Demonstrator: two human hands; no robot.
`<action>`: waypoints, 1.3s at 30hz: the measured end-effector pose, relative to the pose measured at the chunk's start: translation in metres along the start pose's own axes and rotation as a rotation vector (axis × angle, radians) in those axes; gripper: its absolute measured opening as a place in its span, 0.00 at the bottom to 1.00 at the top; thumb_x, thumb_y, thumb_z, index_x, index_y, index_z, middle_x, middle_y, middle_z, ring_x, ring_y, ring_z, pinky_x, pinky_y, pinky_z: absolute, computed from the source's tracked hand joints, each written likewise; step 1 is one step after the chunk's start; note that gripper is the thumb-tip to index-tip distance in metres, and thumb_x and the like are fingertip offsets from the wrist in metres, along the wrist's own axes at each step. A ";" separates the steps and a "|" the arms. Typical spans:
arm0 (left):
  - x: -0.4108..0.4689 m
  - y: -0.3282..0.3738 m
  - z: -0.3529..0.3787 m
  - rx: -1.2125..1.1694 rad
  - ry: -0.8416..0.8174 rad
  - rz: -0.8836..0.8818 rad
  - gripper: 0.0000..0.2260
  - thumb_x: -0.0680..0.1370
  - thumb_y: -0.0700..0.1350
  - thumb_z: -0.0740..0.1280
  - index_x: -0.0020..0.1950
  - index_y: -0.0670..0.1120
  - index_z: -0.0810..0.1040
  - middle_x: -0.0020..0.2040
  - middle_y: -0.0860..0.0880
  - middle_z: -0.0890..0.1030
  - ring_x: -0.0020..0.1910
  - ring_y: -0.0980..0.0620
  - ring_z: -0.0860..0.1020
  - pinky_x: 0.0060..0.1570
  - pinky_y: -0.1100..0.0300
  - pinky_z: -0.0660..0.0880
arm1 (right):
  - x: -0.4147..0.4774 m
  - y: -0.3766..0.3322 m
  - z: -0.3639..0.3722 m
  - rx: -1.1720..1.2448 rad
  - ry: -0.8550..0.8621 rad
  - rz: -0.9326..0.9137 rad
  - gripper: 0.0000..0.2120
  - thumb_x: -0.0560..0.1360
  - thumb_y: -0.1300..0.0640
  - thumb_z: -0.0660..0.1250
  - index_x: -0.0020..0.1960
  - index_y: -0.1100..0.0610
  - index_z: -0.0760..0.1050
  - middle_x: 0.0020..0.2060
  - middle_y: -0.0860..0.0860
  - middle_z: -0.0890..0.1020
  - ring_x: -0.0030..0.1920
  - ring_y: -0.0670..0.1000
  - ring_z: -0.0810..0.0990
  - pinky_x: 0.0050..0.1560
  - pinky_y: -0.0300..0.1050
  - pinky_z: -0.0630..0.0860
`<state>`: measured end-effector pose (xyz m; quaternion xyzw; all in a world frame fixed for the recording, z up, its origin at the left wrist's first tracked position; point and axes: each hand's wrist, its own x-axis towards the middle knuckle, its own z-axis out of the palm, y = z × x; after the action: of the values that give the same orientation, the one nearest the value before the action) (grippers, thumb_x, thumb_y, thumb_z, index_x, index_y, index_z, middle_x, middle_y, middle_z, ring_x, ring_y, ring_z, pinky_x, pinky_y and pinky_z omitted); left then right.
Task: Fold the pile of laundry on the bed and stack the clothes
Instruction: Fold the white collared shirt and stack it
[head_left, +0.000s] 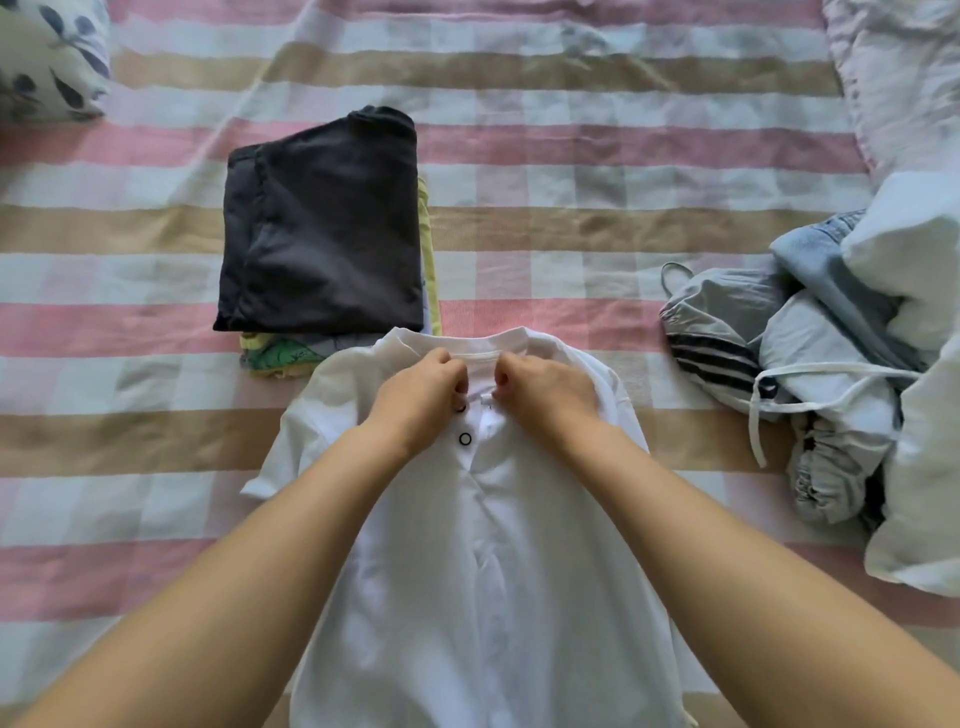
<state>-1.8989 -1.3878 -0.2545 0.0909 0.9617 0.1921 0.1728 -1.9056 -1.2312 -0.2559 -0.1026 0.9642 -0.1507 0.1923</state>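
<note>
Pillow (47, 57): lying at the upper left of the frame, leaf-printed.
Folded stack (322, 228): sitting left of centre on the bed (571, 234), with a dark garment topping it and yellow and green pieces peeking out underneath. Its near edge is lying just beside the shirt's shoulder.
Left hand (421, 387): curling its fingers and pinching the placket edge just below the collar (467, 344).
White shirt (467, 545): lying face up at centre and lower centre, collar pointing away from the person, and one ring-shaped snap (465, 439) is showing. It is looking light, thin and limp, so it is likely sagging and creasing wherever it is unsupported. Taking it at the shoulder seams or hem corners with both hands is probably working better than one central grab.
Right hand (545, 387): pinching the opposite placket edge, close beside the other hand.
Unfolded pile (779, 353): waiting at the right, well apart from the shirt, with grey, striped and denim pieces tangling with drawstrings.
Duvet (909, 104): bunching along the right edge.
</note>
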 end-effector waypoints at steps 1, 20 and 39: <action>0.000 0.000 0.000 -0.059 0.018 -0.011 0.03 0.75 0.41 0.67 0.47 0.44 0.76 0.49 0.46 0.74 0.47 0.44 0.76 0.42 0.53 0.71 | -0.001 0.001 0.000 0.032 0.036 0.000 0.10 0.77 0.50 0.61 0.52 0.56 0.72 0.52 0.52 0.79 0.54 0.55 0.76 0.43 0.48 0.69; -0.002 -0.003 0.003 -0.743 0.241 -0.179 0.11 0.73 0.28 0.63 0.44 0.41 0.79 0.42 0.49 0.80 0.41 0.51 0.79 0.51 0.60 0.76 | 0.002 -0.001 -0.006 0.282 0.120 -0.039 0.07 0.73 0.54 0.69 0.47 0.56 0.80 0.46 0.53 0.78 0.56 0.53 0.70 0.52 0.43 0.67; 0.010 0.103 0.016 -0.421 0.173 0.269 0.10 0.76 0.31 0.63 0.51 0.39 0.81 0.53 0.44 0.80 0.50 0.46 0.79 0.48 0.56 0.74 | -0.136 0.095 0.008 0.552 0.356 0.560 0.06 0.73 0.59 0.68 0.49 0.55 0.81 0.42 0.50 0.77 0.50 0.56 0.74 0.47 0.41 0.65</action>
<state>-1.8913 -1.2866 -0.2304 0.1630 0.8911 0.4163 0.0781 -1.7924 -1.1102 -0.2480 0.2459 0.8965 -0.3604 0.0766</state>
